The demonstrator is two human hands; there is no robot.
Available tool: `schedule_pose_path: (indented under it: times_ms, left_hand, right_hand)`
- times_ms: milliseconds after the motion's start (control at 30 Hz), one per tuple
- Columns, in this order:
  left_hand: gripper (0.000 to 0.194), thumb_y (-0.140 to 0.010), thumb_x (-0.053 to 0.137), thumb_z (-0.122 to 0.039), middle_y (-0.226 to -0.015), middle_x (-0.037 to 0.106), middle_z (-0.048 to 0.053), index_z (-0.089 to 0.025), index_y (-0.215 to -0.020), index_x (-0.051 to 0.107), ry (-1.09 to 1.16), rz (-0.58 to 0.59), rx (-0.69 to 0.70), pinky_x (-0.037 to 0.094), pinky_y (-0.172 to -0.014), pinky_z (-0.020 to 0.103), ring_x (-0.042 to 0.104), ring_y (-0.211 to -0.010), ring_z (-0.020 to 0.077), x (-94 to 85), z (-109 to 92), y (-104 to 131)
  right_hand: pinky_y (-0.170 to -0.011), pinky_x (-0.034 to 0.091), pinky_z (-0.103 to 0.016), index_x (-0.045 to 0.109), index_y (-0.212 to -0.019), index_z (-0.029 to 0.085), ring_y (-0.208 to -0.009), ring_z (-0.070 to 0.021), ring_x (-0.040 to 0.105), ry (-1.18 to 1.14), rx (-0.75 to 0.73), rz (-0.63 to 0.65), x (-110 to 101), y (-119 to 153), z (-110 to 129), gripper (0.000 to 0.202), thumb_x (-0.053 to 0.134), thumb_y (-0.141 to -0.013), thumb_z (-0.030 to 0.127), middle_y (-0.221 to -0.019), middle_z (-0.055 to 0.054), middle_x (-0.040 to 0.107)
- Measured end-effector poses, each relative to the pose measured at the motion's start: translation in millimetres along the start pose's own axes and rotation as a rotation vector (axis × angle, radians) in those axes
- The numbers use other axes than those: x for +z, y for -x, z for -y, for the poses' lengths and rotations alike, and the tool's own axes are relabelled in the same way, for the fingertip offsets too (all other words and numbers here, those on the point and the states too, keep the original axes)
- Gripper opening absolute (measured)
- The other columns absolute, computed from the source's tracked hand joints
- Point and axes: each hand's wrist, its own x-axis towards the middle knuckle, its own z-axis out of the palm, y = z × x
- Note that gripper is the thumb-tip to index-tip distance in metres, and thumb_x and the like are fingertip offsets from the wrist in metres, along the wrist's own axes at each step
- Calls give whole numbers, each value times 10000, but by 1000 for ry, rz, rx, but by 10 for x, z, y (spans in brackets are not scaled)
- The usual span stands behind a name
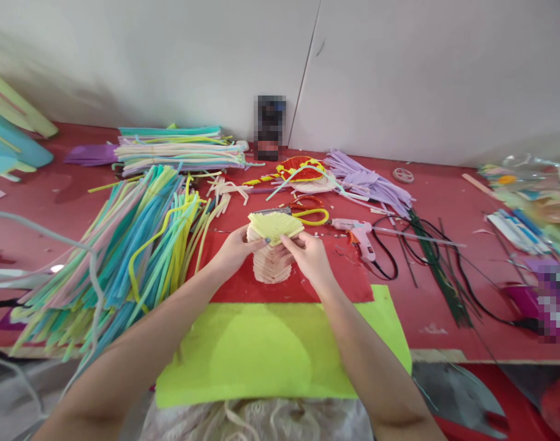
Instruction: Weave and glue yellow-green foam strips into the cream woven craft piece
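Observation:
Between both hands is a pale yellow fan-shaped piece [276, 225], apparently made of chenille stems laid side by side in a V pattern. My left hand [238, 248] pinches its left edge, thumb on top. The right edge is gripped by my right hand [307, 254], with thumb and fingers closed on it. Just below, a cream ribbed piece [271, 269] of similar make lies on a red sheet [339, 275], its top partly covered by the fan and fingers. Scissors with yellow and red handles [314, 215] lie right behind the held piece.
Bundles of coloured chenille stems [137, 239] spread along the left, with more stacks [179, 153] behind. A pink glue gun [361, 236] with a black cord lies to the right. Purple stems [367, 177] sit at the back. A lime-green sheet [261, 349] hangs over the front edge.

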Motion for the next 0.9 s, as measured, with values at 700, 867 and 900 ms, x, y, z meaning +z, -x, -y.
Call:
schedule_pose_path:
  times_ms: [700,867,900]
  left_hand:
    - [489,-665,835,-305,-1211,682,136,-147,-1102,684,68,108,-64,468,-1004,428,636,-1124,302,13,20,31]
    - [507,-661,836,-331,-1214,682,133,-151,-1111,688,38,65,-57,475,-997,435,634,-1129,312,5,39,25]
    - [497,-668,831,-337,-1206,686,132,-150,-1107,691,30,61,-53,476,-996,434,637,-1125,312,3,45,23]
  right_hand:
    - [-419,508,-219,589,-762,181,-528,-168,689,-30,-5,10,-55,30,112,345,650,-805,518,-679,-44,725]
    - [-425,503,-235,558,-732,196,-509,-175,683,-24,-2,-9,-16,44,137,326,654,-807,498,-650,-33,714]
    - [-427,499,-236,551,-727,199,-507,-174,681,-18,2,-11,-4,46,142,325,651,-809,497,-646,-31,712]
